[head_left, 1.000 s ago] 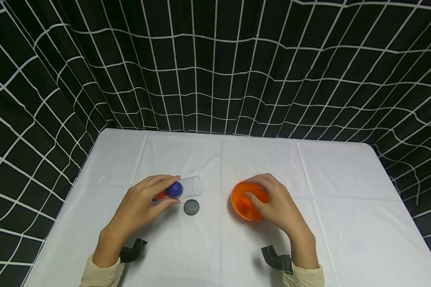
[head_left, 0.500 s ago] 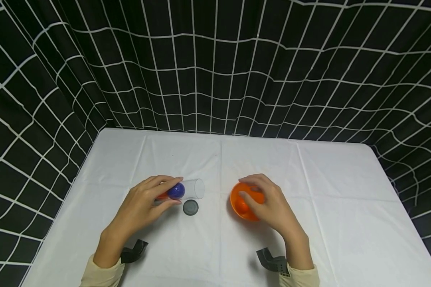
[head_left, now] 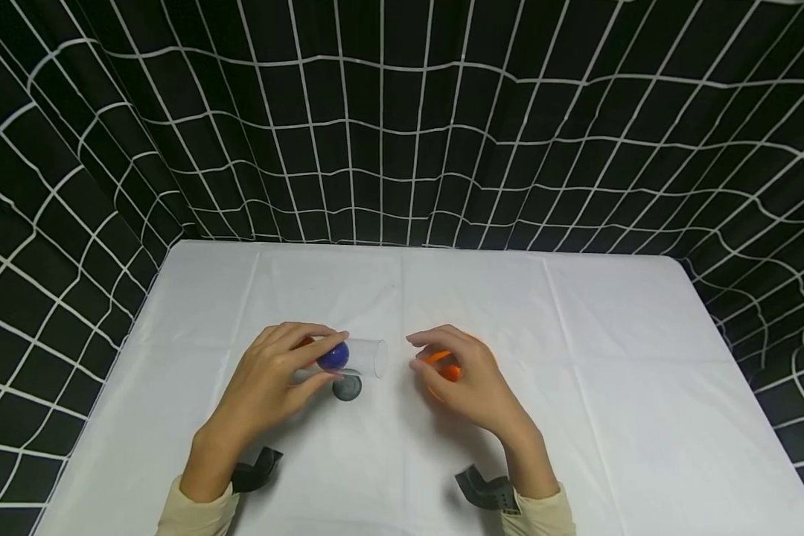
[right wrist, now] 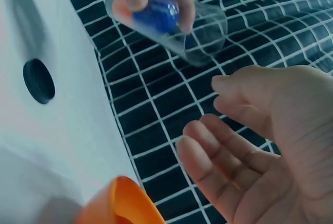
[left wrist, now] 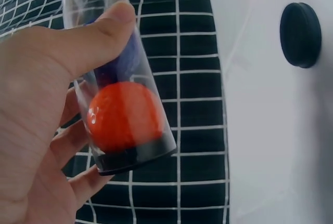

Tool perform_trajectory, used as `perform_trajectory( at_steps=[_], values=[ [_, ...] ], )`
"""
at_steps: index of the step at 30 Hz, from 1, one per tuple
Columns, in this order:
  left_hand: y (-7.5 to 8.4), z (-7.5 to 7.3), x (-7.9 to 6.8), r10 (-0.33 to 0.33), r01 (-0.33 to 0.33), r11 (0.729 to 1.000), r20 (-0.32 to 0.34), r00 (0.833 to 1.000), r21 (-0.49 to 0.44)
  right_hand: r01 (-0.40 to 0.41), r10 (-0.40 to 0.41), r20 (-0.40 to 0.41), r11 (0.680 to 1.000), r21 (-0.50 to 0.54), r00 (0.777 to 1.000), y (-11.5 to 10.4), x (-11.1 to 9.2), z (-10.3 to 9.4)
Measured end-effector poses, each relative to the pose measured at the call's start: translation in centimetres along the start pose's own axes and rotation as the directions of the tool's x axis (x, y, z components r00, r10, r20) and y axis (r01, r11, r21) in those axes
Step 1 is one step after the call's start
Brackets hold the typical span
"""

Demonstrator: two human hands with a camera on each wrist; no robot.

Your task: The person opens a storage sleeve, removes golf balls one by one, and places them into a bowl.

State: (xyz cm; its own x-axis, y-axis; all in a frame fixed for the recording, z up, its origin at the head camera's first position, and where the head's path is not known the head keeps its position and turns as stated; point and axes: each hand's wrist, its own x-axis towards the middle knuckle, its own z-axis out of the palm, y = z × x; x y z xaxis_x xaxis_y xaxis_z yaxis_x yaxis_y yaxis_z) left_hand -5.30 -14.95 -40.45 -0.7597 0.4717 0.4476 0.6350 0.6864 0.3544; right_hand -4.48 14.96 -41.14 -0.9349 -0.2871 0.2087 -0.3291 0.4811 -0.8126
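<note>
Nearest: black curved wrist mounts, one on the left wrist (head_left: 257, 470), one on the right wrist (head_left: 485, 489). Past those, left hand (head_left: 268, 368) has a clear plastic cylindrical tube (head_left: 367, 357) pinched between thumb and fingers, firm grip. Tube is off the cloth, roughly on its side, uncapped mouth facing the right hand; exact tilt hard to call. Inside: glossy blue ball (head_left: 335, 356) toward the mouth, red-orange ball (left wrist: 125, 116) behind it against the black end cap (left wrist: 138, 155). Dark grey round lid (head_left: 347, 387) lies on the cloth, loose, just below the tube in head view. Right hand (head_left: 469, 380): fingers curved, thumb and fingertips apart, nothing seen in it, over an orange bowl (right wrist: 127, 198) with another orange ball (head_left: 452, 373) in it. Beyond: white cloth-covered table (head_left: 630, 313), then black curtain with white netting (head_left: 402, 149). My read: mid-transfer between bowl and tube, can't tell which direction. Next move likely wants the tube steady, right fingertips lined up with its mouth; lid last, if capping.
</note>
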Motion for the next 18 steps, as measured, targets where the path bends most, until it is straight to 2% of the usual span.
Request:
perform_trajectory(
  at_steps=[5, 8, 12, 18],
  values=[
    [0.0, 0.1, 0.6, 0.027, -0.027, 1.000, -0.021, 0.999, 0.012, 0.020, -0.018, -0.026, 0.997, 0.080, 0.999, -0.1, 0.4, 0.6],
    [0.0, 0.1, 0.7, 0.041, -0.038, 0.997, -0.039, 0.998, 0.060, 0.007, -0.003, -0.024, 0.988, 0.157, 1.000, -0.1, 0.6, 1.2],
    [-0.1, 0.2, 0.5, 0.054, -0.044, 0.992, -0.079, 0.995, 0.120, -0.017, 0.017, 0.003, 0.970, 0.243, 1.000, -0.2, 0.9, 2.2],
    [-0.1, 0.5, 0.4, 0.082, -0.065, 0.987, -0.112, 0.990, 0.147, -0.040, 0.038, 0.014, 0.928, 0.370, 0.999, -0.1, 1.1, 3.6]
  ],
)
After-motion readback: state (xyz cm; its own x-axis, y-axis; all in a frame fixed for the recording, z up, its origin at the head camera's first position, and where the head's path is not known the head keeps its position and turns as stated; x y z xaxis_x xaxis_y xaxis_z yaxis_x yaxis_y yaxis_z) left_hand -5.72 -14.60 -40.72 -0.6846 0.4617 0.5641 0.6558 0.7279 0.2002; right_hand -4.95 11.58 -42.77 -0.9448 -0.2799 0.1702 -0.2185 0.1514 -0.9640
